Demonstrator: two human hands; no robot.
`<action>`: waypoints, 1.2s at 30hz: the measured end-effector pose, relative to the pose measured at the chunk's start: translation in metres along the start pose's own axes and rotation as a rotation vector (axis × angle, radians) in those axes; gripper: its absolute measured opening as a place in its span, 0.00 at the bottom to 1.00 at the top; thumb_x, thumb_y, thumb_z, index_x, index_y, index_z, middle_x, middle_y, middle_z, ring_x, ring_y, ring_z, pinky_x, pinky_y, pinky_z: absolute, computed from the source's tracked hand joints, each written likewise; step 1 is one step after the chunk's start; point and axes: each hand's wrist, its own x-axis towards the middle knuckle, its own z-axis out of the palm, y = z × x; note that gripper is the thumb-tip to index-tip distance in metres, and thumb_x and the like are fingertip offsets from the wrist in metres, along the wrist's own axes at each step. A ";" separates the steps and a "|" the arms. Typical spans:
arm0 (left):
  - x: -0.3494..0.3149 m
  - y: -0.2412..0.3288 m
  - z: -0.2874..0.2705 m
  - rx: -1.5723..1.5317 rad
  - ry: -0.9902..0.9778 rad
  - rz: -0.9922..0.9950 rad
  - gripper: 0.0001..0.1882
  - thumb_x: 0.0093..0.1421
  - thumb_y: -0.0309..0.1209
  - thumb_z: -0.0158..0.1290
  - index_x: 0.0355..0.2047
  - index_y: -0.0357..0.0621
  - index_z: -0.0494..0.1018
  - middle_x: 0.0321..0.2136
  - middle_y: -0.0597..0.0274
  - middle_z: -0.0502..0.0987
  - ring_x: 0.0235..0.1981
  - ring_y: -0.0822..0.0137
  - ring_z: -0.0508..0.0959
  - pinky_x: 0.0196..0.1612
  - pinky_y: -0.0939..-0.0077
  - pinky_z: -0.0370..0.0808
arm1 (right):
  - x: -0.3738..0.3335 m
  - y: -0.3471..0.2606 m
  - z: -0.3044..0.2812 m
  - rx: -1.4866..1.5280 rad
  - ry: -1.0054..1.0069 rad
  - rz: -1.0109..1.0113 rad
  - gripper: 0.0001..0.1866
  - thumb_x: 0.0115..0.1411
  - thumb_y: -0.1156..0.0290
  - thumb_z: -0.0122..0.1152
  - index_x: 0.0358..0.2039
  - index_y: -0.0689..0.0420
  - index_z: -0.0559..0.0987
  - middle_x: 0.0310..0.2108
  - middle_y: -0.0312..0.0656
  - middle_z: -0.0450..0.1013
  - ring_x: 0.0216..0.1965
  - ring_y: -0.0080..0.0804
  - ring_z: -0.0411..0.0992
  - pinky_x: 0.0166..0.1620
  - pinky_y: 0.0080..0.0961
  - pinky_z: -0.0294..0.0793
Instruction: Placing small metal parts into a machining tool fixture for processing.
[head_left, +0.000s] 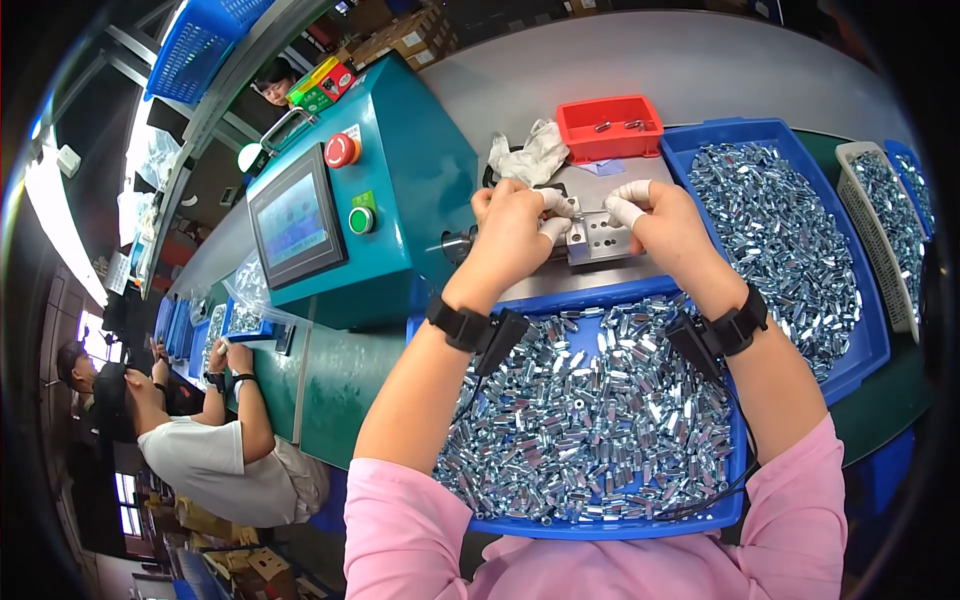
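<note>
At a small metal fixture (604, 240) on the bench, both my hands work close together. My left hand (512, 232) is on the fixture's left side, its finger and thumb tips in white covers, curled in against the metal. My right hand (668, 228) is over the fixture's right side, thumb and covered fingers pinched together. Whatever lies between the fingertips of either hand is too small to make out. Below my wrists sits a blue tray (590, 525) heaped with short shiny metal fittings (590, 420).
A teal machine (420, 170) with a screen (294, 222), red knob (341, 150) and green button (362, 220) stands left. Behind the fixture are a white cloth (530, 153) and red bin (610, 152). Right are another blue tray (868, 340) and beige basket (862, 200). Co-workers sit left.
</note>
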 end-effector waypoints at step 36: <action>-0.101 0.020 -0.012 -0.498 -0.326 -0.253 0.10 0.54 0.25 0.55 0.38 0.38 0.74 0.27 0.57 0.76 0.24 0.69 0.76 0.29 0.75 0.72 | -0.026 -0.002 0.026 0.122 -0.408 0.288 0.20 0.57 0.71 0.55 0.51 0.60 0.72 0.18 0.34 0.70 0.12 0.16 0.62 0.17 0.16 0.62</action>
